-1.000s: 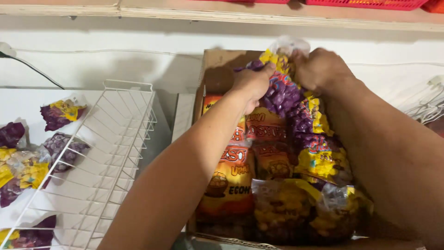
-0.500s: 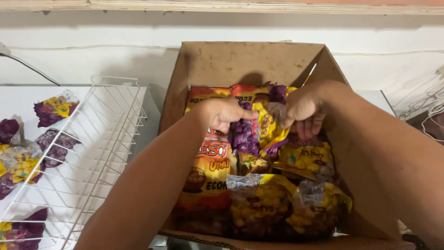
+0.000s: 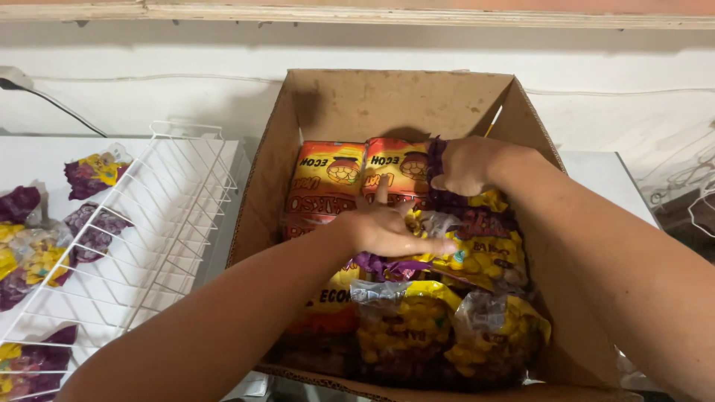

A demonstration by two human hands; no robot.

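An open cardboard box [image 3: 387, 100] stands in front of me, packed with snack bags. Orange and red bags [image 3: 328, 182] lie at the back left. Clear bags of yellow and purple snacks [image 3: 406, 327] fill the front. My left hand [image 3: 391, 227] lies flat, fingers spread, on a purple and yellow bag [image 3: 480, 249] in the middle of the box. My right hand [image 3: 465, 165] is closed on the far end of that same bag, pressing it down into the box.
A white wire rack [image 3: 141, 223] leans on a white surface to the left of the box. Several purple and yellow snack bags [image 3: 93, 171] lie beside and under it. A dark cable [image 3: 52, 104] runs along the white wall.
Both hands brought the purple and yellow bag down from above the box's far rim into the box. The left hand has flattened on top of it.
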